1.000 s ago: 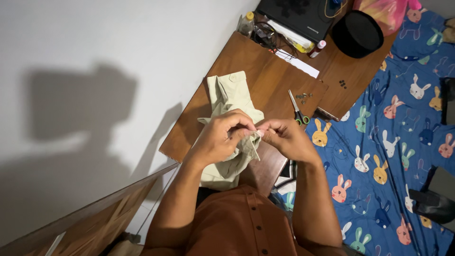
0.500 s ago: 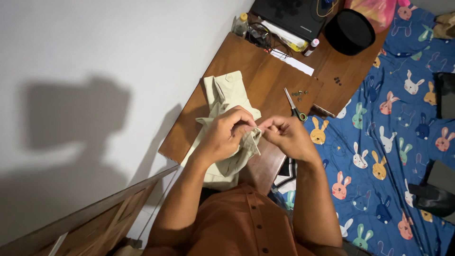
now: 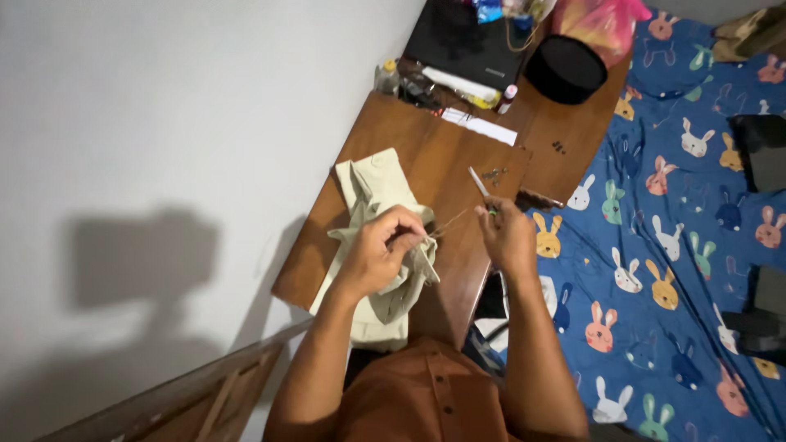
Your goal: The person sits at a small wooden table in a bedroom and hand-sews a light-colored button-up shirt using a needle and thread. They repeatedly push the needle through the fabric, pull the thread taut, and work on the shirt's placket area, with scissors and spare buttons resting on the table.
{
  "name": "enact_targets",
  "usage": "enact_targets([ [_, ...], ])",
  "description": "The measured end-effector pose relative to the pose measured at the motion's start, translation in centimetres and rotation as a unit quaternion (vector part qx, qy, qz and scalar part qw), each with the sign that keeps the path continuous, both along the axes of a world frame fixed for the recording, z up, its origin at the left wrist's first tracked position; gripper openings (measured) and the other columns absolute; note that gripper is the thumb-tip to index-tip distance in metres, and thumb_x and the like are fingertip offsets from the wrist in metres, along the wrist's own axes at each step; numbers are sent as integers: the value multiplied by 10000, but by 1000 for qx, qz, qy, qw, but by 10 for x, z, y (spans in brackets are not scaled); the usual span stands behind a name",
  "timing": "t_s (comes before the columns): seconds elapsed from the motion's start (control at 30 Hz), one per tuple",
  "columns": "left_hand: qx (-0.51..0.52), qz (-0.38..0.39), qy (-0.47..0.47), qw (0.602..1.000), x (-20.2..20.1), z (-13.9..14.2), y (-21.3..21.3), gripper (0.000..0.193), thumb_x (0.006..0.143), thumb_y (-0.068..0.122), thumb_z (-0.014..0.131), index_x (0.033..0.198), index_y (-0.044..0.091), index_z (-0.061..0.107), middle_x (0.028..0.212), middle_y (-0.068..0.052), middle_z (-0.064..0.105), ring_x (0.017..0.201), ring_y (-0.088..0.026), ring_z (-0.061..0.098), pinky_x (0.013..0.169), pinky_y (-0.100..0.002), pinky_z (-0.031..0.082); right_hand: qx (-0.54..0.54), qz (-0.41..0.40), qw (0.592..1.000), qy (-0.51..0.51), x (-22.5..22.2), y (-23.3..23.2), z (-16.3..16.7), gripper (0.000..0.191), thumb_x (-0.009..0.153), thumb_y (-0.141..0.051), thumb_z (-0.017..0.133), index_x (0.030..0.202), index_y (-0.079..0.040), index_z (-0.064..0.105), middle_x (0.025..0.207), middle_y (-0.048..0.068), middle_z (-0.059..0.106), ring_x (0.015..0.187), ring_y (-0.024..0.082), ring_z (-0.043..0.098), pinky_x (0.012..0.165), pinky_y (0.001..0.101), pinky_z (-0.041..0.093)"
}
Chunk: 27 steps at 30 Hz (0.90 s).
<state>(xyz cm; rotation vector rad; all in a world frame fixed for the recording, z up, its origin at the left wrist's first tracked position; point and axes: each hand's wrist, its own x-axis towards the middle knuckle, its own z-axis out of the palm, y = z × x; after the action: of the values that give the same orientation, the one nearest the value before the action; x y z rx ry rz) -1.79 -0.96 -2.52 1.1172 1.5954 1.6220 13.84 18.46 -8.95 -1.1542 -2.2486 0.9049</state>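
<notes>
A pale green garment (image 3: 378, 190) lies on the brown wooden table (image 3: 426, 139), its lower part hanging over the near edge. My left hand (image 3: 383, 250) pinches a fold of the cloth. My right hand (image 3: 506, 236) is drawn away to the right, fingers closed on a thin thread (image 3: 452, 221) that runs taut back to the cloth; a needle in it is too small to make out. Scissors (image 3: 481, 185) with a green handle lie just beyond my right hand.
At the far end of the table sit a black laptop (image 3: 463, 45), a black round cap (image 3: 565, 67), a small bottle (image 3: 386, 78) and a white paper strip (image 3: 481, 127). A blue rabbit-print bedsheet (image 3: 679, 245) fills the right. A white wall is at the left.
My right hand has moved right, away from my left hand, drawing the thread out of the cloth. The camera view has shifted slightly.
</notes>
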Motion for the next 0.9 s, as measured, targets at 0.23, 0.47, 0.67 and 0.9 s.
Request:
enact_targets([
  [0.23,-4,11,43,999,10,3,10,56,954,-27,645,978,22,632,914,-28,634,781,-120,571,697,-267,479,-286,259,906,173,-2,-26,18,281,1032,-194,592,1229,-31,708,1084,-9,748,978,63,649,857,257,532],
  [0.47,-3,56,130,990,21,8,10,49,942,-18,634,970,16,612,944,-90,638,856,-239,646,774,-324,513,-370,333,851,168,-5,-23,11,203,1070,-160,606,1024,4,716,854,-48,635,774,36,528,669,223,448],
  [0.67,-40,83,95,991,33,2,6,77,920,-33,644,967,19,611,918,-77,647,829,-198,636,761,-309,511,-461,330,805,176,-10,-23,19,190,1057,-163,582,944,-28,654,695,-47,569,593,39,463,519,225,361],
  [0.9,-61,94,40,993,36,-8,1,53,954,-24,653,980,18,635,849,-30,637,754,-107,555,698,-264,490,-391,227,856,251,-21,-16,25,195,1068,-205,579,962,-64,663,666,-83,453,587,26,376,524,214,305],
])
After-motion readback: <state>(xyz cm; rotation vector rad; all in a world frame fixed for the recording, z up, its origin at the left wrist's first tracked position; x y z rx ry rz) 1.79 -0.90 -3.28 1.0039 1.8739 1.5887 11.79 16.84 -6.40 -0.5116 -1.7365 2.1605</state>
